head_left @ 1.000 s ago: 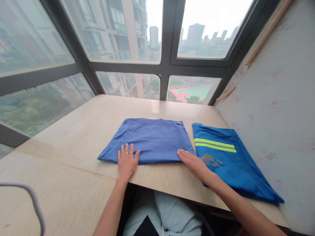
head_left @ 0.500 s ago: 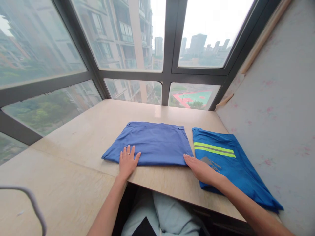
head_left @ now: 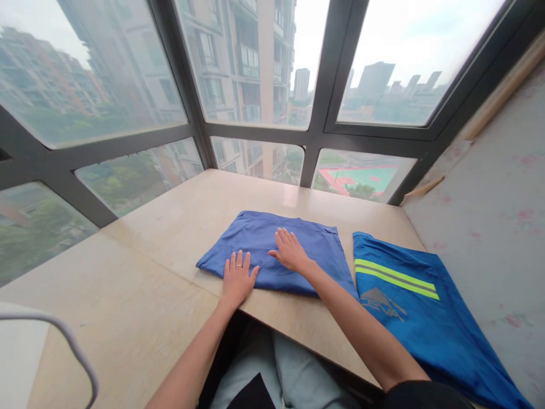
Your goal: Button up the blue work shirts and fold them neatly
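A folded purple-blue garment (head_left: 255, 236) lies flat in front of me; its exact kind does not show. On its near left edge rests my left hand (head_left: 239, 278), palm down, fingers spread, a ring on one finger. My right hand (head_left: 290, 250) is on or just over the middle of the cloth, fingers stretched out and the thumb apart. Part of the cloth is hidden under that hand and forearm. Neither hand grips anything. To the right lies a second folded garment (head_left: 395, 267), brighter blue, with a yellow-green and grey stripe and a grey printed logo.
Both garments lie on a pale beige tabletop (head_left: 140, 272), whose near edge runs just above my legs. A grey cable (head_left: 70, 343) curves at the lower left. Dark-framed windows (head_left: 255, 133) border the far side, and a flowered papered wall (head_left: 502, 250) stands at the right.
My right hand has moved left and away from me, from the garment's near right corner to its middle. My left hand stays at the near left edge. The view has turned left.
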Demonstrator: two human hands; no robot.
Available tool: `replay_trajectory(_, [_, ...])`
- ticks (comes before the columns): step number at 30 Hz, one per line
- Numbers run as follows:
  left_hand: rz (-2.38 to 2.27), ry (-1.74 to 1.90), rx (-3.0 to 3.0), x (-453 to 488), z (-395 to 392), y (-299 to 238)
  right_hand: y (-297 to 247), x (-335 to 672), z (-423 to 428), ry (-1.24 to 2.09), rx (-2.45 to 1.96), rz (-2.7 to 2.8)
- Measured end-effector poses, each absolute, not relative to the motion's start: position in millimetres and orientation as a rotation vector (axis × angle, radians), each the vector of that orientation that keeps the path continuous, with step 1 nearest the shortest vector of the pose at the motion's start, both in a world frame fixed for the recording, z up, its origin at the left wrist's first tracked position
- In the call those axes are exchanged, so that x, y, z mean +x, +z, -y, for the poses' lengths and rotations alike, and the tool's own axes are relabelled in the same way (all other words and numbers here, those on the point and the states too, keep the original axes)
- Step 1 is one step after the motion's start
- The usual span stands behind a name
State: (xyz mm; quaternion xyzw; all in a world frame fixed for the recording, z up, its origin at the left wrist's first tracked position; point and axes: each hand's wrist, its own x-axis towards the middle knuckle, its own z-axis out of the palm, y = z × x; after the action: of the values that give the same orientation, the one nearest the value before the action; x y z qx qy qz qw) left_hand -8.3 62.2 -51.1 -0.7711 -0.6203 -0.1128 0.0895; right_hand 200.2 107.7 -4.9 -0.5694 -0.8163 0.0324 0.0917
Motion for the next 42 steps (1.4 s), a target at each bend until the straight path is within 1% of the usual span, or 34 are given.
replay_trajectory(5, [1.854, -0.337, -2.313, -21.2, -54.7, -49.4, -38.0, 206.4, -133.5, 0.219, -1.831, 2.395])
replay_trajectory(7, [1.889, -0.363, -2.306, -30.6, -55.6, -48.2, -48.8, 211.6, -133.9, 0.211, -1.821, 2.392])
replay_trajectory(13, [2.278, -0.481, -1.902, -75.5, -65.2, -46.5, -57.6, 216.7, -133.3, 0.192, -1.820, 2.414])
replay_trajectory(16, [2.439, -0.535, -1.844, -95.0, -68.8, -44.9, -57.0, 216.4, -133.9, 0.189, -1.836, 2.417])
replay_trajectory(18, [2.528, -0.640, -1.828, -102.0, -71.1, -40.8, -57.1, 216.4, -133.9, 0.190, -1.852, 2.419])
replay_trajectory(20, [2.629, -0.860, -1.762, -104.4, -72.9, -33.5, -57.3, 216.5, -133.7, 0.197, -1.865, 2.424])
replay_trajectory(22, [2.743, -1.252, -1.563, -104.0, -72.6, -23.4, -57.0, 216.8, -133.5, 0.205, -1.875, 2.433])
replay_trajectory(24, [2.834, -1.843, -1.172, -102.7, -68.6, -12.7, -55.3, 217.2, -133.9, 0.210, -1.882, 2.448])
replay_trajectory(26, [2.860, -2.483, -0.607, -102.0, -61.1, -4.1, -51.3, 217.1, -135.7, 0.207, -1.892, 2.468])
replay_trajectory(27, [2.850, -2.712, -0.336, -102.0, -56.8, -1.0, -48.2, 216.3, -137.3, 0.202, -1.903, 2.477])
replay_trajectory(29, [2.871, -2.984, 0.058, -103.0, -49.3, 2.6, -40.3, 211.4, -141.8, 0.177, -1.924, 2.497])
replay_trajectory(33, [2.899, -3.282, 0.440, -106.2, -48.1, 6.4, -22.8, 180.3, -152.7, 0.138, -1.778, 2.520])
replay_trajectory(35, [2.880, -3.364, 0.463, -105.6, -54.3, 8.2, -15.8, 153.5, -157.7, 0.214, -1.606, 2.488])
replay_trajectory(37, [2.926, -3.348, 0.303, -101.0, -61.8, 8.4, -9.4, 123.2, -162.9, 0.372, -1.457, 2.408])
replay_trajectory(38, [2.974, -3.291, 0.100, -97.0, -65.3, 7.5, -5.9, 108.1, -165.9, 0.466, -1.414, 2.351])
replay_trajectory(40, [3.014, -3.077, -0.503, -86.0, -71.4, 3.6, 2.2, 81.3, -173.9, 0.654, -1.415, 2.224])
replay_trajectory(42, [2.921, -2.815, -0.978, -73.1, -76.6, -2.0, 11.3, 61.3, -184.6, 0.818, -1.515, 2.094])
